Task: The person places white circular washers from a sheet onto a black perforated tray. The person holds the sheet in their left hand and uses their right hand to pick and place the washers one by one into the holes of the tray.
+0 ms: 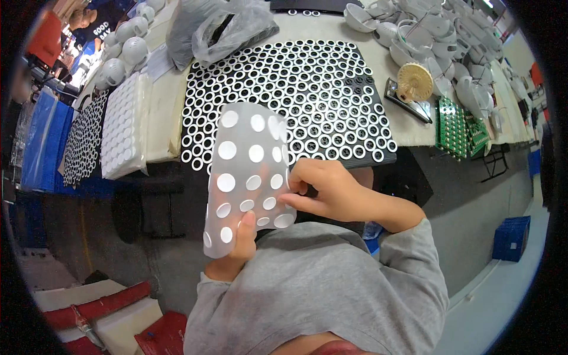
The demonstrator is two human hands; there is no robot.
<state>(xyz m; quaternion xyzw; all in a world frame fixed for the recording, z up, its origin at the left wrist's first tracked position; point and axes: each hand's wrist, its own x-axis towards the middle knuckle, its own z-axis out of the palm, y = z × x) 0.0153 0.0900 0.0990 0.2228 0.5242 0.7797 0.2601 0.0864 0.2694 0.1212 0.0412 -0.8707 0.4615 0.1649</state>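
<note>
A curved, translucent backing sheet (pixel 241 167) carries rows of white round stickers (pixel 256 154). My left hand (pixel 239 244) holds it from below, with the thumb on its front face and the fingers showing faintly through it. At the sheet's right edge is my right hand (pixel 331 192), its thumb and bent forefinger close together over the outer stickers. Whatever lies between those fingertips is too small to make out. Just beyond the sheet, many white rings with black centres (pixel 299 145) lie in close rows on a dark board (pixel 387 157).
Grey plastic bags (pixel 231 35) lie behind the board. White domed housings (pixel 438 53) are heaped at the far right, near a cream ribbed disc (pixel 415 83) and green circuit boards (pixel 452 127). Leftward sits a wrapped stack of white round pieces (pixel 124 133). Another person (pixel 83 18) appears far left.
</note>
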